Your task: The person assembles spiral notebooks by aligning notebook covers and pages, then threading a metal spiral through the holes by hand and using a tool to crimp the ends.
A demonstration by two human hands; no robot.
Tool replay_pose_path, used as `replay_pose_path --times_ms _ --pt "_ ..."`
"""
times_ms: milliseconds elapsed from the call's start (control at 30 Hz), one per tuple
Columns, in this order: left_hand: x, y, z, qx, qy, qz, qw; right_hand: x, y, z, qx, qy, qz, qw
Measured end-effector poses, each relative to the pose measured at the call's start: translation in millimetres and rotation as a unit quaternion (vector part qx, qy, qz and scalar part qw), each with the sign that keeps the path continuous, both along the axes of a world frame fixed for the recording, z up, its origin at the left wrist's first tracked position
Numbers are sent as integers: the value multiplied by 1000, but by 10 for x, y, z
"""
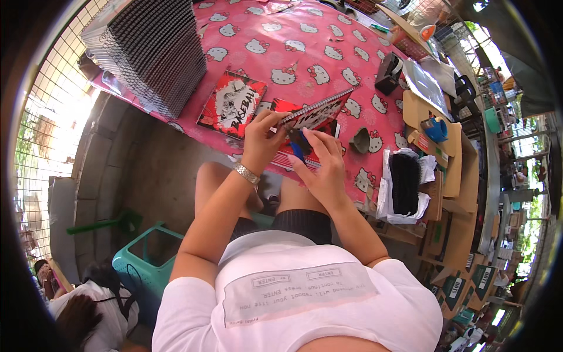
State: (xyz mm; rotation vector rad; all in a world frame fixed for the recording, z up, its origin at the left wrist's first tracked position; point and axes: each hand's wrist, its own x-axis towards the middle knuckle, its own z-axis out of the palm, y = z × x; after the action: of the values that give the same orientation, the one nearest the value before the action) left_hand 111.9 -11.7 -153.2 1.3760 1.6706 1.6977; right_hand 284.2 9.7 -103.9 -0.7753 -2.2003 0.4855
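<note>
The left arm (211, 232) slants up and to the right from the lower part of the frame, the right arm (358, 232) slants up and to the left, and their bare hands come close together just above the middle. The left hand (262, 139) runs nearly in line with its forearm, thumb and fingertips drawn together toward the right, while the right hand (324, 158) points toward the upper left, its fingers bent, the thumb lower and the index finger higher, in a grip
</note>
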Motion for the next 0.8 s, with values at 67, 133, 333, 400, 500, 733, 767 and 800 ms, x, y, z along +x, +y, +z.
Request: replay_pose_path --times_ms 67,133,333,400,500,733,767,800 --pt "15 -4 -8 49 -50 0 998 -30 26 -5 11 -19 -11 1000" --pt "20 -27 -3 46 -48 -3 998 -20 34 6 23 -43 -23 999" --pt "59 -29 -25 35 -74 -2 997 -3 18 23 41 -28 -6 999" --pt "53 -51 -54 22 -81 0 996 43 -14 0 -139 -5 19 990" --pt "44 -94 -87 42 -61 -2 997 112 53 19 -600 176 135 769" --pt "-629 -75 -186 51 -417 101 902 1021 302 -659 -238 40 -139 960" --pt "-830 -107 -297 54 -393 161 904 1216 310 -729 -240 27 -204 949" --pt "-1145 -183 -565 47 -353 197 914 1366 290 -885 -243 29 -199 949"
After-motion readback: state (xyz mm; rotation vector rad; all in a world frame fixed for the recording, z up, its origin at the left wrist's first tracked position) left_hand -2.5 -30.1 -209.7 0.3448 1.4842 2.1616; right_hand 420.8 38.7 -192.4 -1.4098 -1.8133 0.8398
